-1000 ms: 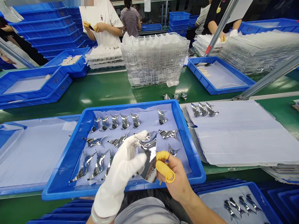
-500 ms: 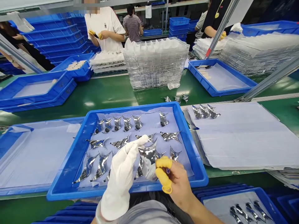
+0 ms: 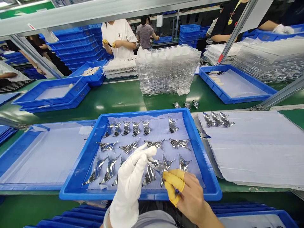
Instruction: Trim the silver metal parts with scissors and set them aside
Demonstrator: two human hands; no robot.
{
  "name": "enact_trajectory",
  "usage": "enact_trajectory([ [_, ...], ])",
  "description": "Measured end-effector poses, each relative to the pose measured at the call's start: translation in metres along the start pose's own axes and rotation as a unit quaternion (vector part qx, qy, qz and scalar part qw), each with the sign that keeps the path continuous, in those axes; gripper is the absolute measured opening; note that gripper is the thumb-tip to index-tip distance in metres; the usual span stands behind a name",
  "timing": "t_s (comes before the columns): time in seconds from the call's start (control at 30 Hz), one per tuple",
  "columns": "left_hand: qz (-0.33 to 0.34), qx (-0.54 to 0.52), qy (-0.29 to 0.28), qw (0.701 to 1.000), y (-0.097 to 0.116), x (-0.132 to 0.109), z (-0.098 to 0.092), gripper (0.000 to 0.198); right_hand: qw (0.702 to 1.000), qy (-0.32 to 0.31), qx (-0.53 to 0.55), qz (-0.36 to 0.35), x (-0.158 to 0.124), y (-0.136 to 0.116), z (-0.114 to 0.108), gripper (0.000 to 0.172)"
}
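Observation:
My left hand (image 3: 129,182), in a white glove, holds a small curved, mirror-bright metal piece (image 3: 155,164) with pointed corners between thumb and fingers, above the tray. My right hand (image 3: 187,190) has yellow finger cots on and is closed, its fingertips at the right end of that piece. A small dark blue end (image 3: 176,191) shows between its fingers; the rest is hidden. Below both hands is a blue tray (image 3: 215,190) lined with pale paper. In it lie rows of similar metal pieces, among them one at the right (image 3: 180,143) and one at the back (image 3: 173,125).
Right of the tray, three metal pieces (image 3: 216,119) lie on a paper stack (image 3: 258,148). Another paper-lined blue tray (image 3: 42,155) is at left. Clear plastic trays (image 3: 166,72) stand stacked behind, near a slanted metal post (image 3: 237,31). Co-workers are across the green bench (image 3: 114,98).
The held metal piece has turned from showing its broad face to a narrow, tilted view. My right hand has rotated slightly. The whole view has shifted, so the scene sits further right.

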State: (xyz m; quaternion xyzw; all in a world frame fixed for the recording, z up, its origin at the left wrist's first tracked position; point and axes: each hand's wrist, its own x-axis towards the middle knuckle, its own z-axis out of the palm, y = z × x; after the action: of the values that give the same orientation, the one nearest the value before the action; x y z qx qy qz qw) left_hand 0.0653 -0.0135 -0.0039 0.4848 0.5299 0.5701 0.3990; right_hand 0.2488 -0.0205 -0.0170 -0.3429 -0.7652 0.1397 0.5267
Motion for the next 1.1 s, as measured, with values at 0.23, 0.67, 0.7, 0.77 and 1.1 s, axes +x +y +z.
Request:
enact_trajectory([
  [0.23,0.011,-0.005,0.013,1.0,0.011,0.001,0.003,0.017,0.96,-0.011,0.219,0.172,0.0,-0.004,0.004,0.018],
  [0.67,-0.068,-0.018,0.095,0.993,0.033,0.008,0.025,0.017,0.61,-0.009,0.597,0.522,0.008,-0.01,0.016,0.039],
  [0.7,-0.07,-0.013,0.096,0.993,0.034,0.009,0.025,0.017,0.613,-0.004,0.594,0.521,0.009,-0.011,0.016,0.039],
  [0.77,-0.085,-0.003,0.082,0.993,0.035,0.01,0.022,0.022,0.622,0.008,0.585,0.52,0.011,-0.013,0.017,0.041],
  [1.1,-0.119,-0.016,0.011,0.993,0.026,0.021,0.023,0.041,0.64,0.021,0.571,0.513,0.027,-0.023,0.018,0.042],
])
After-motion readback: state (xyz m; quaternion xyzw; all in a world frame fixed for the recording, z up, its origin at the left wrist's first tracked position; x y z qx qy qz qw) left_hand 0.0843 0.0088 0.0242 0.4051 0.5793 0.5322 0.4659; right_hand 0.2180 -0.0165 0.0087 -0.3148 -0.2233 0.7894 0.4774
